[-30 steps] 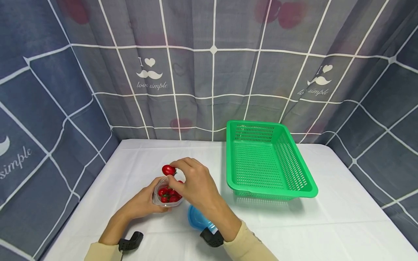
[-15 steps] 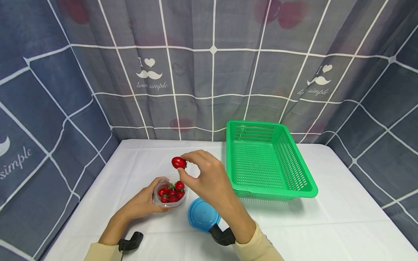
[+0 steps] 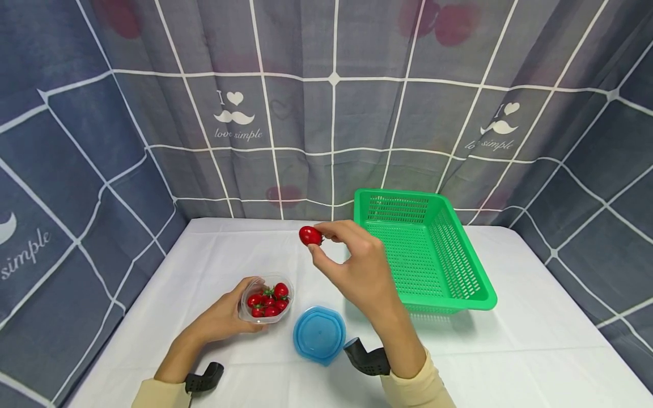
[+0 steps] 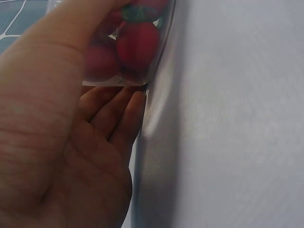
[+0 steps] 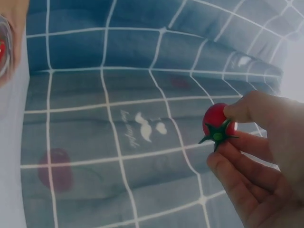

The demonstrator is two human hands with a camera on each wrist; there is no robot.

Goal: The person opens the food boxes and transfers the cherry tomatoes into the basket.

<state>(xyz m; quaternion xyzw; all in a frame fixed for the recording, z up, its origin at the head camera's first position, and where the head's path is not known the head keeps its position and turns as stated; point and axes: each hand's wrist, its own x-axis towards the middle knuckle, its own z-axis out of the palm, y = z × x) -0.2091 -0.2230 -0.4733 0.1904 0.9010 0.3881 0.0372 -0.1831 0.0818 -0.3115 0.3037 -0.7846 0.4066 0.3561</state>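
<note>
My right hand (image 3: pixel 359 263) pinches a red cherry tomato (image 3: pixel 310 236) between thumb and fingertips, raised over the table just left of the green basket. In the right wrist view the same cherry tomato (image 5: pixel 214 116) shows its green star-shaped calyx. At the left, my left hand (image 3: pixel 227 314) grips a small clear plastic container (image 3: pixel 283 318) round its side. Several cherry tomatoes (image 3: pixel 268 302) with green stems lie inside it. The left wrist view shows the thumb side of that hand along the container, with tomatoes (image 4: pixel 137 45) pressed behind its clear wall.
A blue round lid (image 3: pixel 319 335) lies on the white tablecloth (image 3: pixel 245 374) between the two forearms. The green perforated basket (image 3: pixel 423 303) stands at the back right, partly behind the right hand. A grey checked curtain (image 3: pixel 306 113) surrounds the table at the back and sides.
My right hand has carried the cherry tomato up from the container and away to the right, uncovering the blue lid. The left hand and container have stayed in place.
</note>
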